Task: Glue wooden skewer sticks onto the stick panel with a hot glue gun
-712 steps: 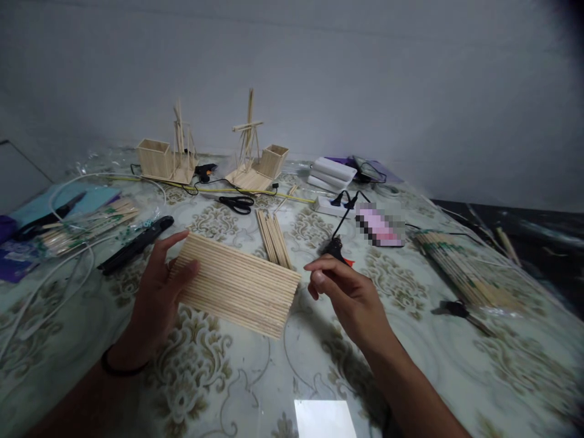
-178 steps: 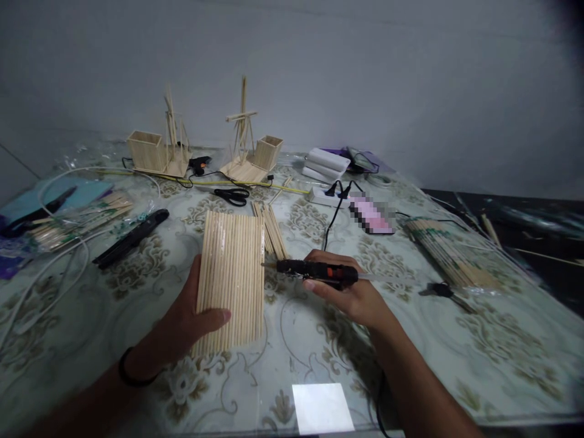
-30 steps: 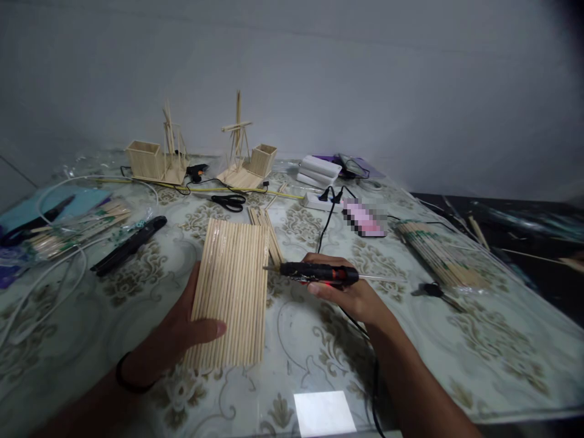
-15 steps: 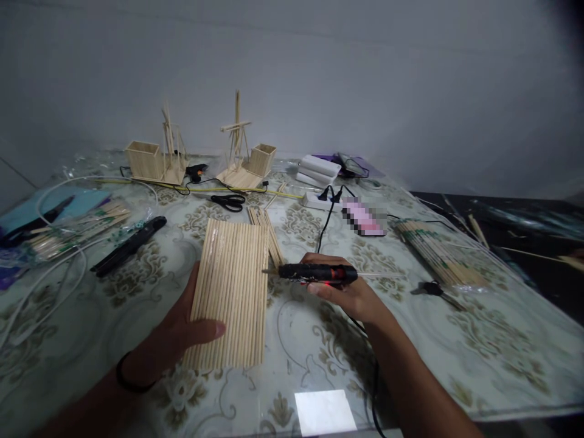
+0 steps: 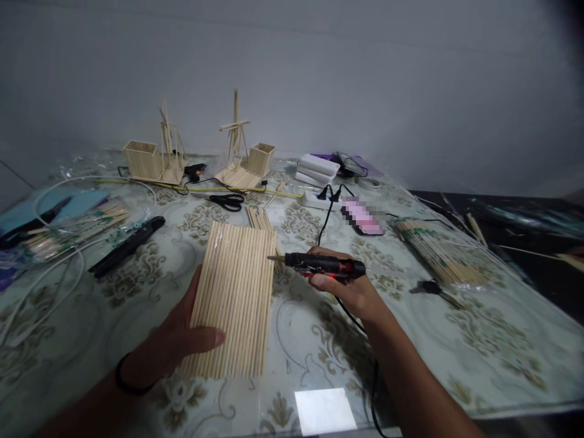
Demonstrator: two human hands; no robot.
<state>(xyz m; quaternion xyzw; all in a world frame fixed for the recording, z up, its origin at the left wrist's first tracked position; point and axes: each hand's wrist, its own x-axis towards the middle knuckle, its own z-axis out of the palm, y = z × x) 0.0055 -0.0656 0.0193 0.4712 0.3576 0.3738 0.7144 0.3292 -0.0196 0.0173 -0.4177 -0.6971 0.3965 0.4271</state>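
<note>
My left hand (image 5: 191,331) grips a panel of wooden sticks (image 5: 235,292) laid side by side, its thumb on the front face and its fingers hidden behind. The panel is tilted up toward me over the table. In my right hand (image 5: 340,289) is a black hot glue gun (image 5: 323,265), lying sideways with a red light showing. Its nozzle points left and meets the right edge of the panel near the upper part; whether it touches I cannot tell. Behind the panel lie several loose sticks (image 5: 259,218).
Two stick models with boxes (image 5: 141,161) (image 5: 262,160) stand by the wall. Scissors (image 5: 227,202), a black cutter knife (image 5: 128,246), a power strip (image 5: 317,199) and a phone (image 5: 364,217) lie around. At right are bagged sticks (image 5: 438,252) and a key (image 5: 435,291). The glue gun's cord (image 5: 375,389) trails down.
The glue gun's nozzle has moved up along the panel's right edge. The panel has shifted slightly right, still in my left hand.
</note>
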